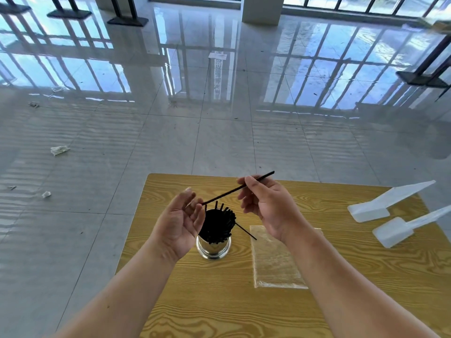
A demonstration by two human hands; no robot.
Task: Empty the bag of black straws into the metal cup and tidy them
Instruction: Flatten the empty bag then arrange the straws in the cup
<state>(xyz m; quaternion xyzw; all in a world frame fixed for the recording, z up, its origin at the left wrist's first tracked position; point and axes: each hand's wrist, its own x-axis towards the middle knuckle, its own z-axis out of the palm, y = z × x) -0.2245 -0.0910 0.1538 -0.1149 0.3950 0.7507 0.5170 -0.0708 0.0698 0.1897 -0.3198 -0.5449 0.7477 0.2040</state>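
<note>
A shiny metal cup (214, 250) stands on the wooden table (219, 301), packed with several black straws (218, 224) that fan out above its rim. My right hand (267, 208) pinches a single black straw (227, 193) above the cup, with its lower tip pointing down-left toward the bundle. My left hand (179, 223) hovers just left of the bundle, palm up and fingers spread, holding nothing. Another loose straw (246, 231) lies slanted on the table, right of the cup. The clear plastic bag (277, 259) lies flat and empty to the right of the cup.
Two white plastic scoop-like pieces (380, 203) (402, 228) rest near the table's right edge. The table's left edge drops to a glossy tiled floor with paper scraps (59, 150). Dark stand bases (422, 79) sit far off on the floor.
</note>
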